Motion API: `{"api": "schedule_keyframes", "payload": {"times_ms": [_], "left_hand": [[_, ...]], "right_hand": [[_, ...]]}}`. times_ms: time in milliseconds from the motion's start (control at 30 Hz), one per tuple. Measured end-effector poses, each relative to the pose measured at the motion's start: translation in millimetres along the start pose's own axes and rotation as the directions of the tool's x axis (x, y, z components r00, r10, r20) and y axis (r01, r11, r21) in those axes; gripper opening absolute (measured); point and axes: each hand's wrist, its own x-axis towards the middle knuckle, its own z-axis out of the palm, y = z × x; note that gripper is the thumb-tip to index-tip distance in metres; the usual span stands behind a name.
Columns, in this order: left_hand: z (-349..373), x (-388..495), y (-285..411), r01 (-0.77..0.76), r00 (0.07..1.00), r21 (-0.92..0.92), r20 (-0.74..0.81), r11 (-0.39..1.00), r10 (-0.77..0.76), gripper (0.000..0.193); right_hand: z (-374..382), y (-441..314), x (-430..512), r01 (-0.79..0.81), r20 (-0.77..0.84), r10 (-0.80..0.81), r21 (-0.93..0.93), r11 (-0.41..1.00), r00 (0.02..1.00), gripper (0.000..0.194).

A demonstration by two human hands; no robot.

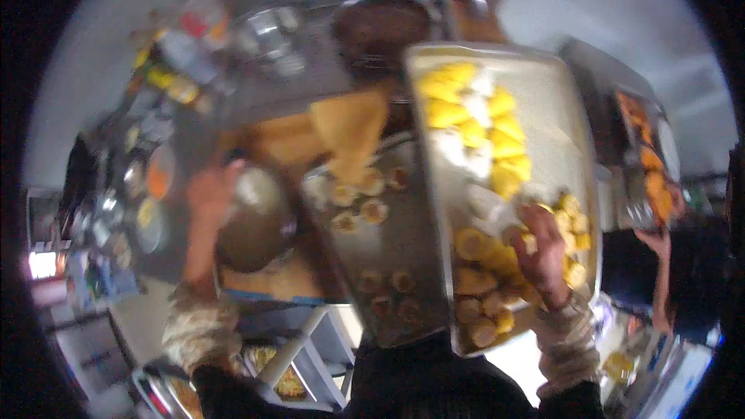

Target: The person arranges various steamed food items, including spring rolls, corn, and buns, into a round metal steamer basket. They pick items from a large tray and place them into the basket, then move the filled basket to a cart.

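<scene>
My left hand (216, 192) is at the left rim of a round metal bowl (256, 221); blur hides whether its fingers grip it. Over the lower part of a large metal sheet tray (553, 105), my right hand (541, 244) has its fingers bent down among yellow food pieces (480, 244); whether it holds one cannot be told. Yellow wedge-shaped pieces (509, 139) and white ones lie higher on that tray. Left of it, a darker tray (390, 256) bears small round pieces (374, 210). A tan cloth or paper piece (352, 122) touches its upper end.
A dark round pan (381, 29) and shiny metal containers (273, 38) stand at the back. Bottles and packages (180, 64) crowd the upper left, with bowls (152, 224) below. At the right, another person's hand (657, 241) is by a tray of orange food (656, 186).
</scene>
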Motion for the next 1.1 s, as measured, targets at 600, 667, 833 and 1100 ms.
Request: {"api": "schedule_keyframes", "payload": {"times_ms": [600,667,833,1100], "left_hand": [[2,-112,370,-0.912,0.278,-0.273,0.134,0.305,0.951,0.044],[7,-114,374,-0.916,0.278,-0.268,0.118,0.300,0.953,0.036],[13,-112,373,-0.909,0.319,-0.292,-0.027,0.298,0.947,0.030],[2,-79,330,-0.288,0.769,-0.918,-0.052,0.273,0.637,0.045]], "right_hand": [[-39,13,-80,-0.216,0.082,0.201,0.272,0.938,0.976,0.033],[-39,16,-87,-0.218,0.064,0.209,0.271,0.938,0.976,0.033],[-38,21,-94,-0.228,0.057,0.221,0.257,0.939,0.974,0.033],[-26,12,-73,-0.169,0.102,0.149,0.223,0.960,0.983,0.033]]}}
